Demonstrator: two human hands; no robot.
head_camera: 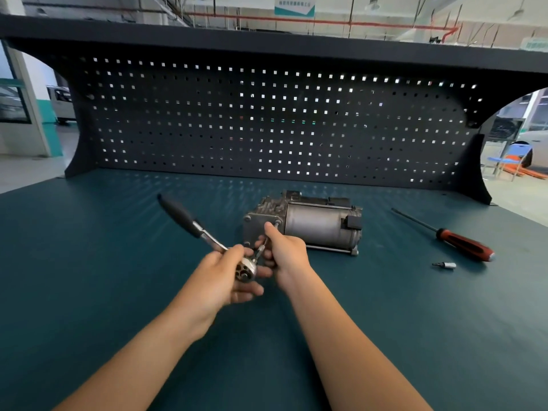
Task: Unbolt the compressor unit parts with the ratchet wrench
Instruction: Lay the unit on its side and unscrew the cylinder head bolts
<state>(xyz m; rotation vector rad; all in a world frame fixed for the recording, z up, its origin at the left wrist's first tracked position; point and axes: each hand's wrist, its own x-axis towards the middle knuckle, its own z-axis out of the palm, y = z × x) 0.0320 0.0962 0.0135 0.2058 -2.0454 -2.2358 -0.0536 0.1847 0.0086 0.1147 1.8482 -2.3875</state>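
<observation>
Across the back of the frame, a dark pegboard (pixel 267 123) above the green bench top (pixel 89 262). At right, well apart from the work, a red-handled screwdriver (pixel 444 232) lying flat, with a small loose socket bit (pixel 444 265) just below it. At centre, the compressor unit (pixel 314 223) on its side, near left corner partly hidden behind the right hand (pixel 286 253). Just below centre, the left hand (pixel 222 280), curled around the head of the ratchet wrench (pixel 203 231), black handle angled to the upper left. Right hand pinching the thin extension shaft (pixel 261 250) between wrench head and compressor.

Both forearms outstretched; left hand (pixel 226 275) and right hand (pixel 287 253) curled, close together.
</observation>
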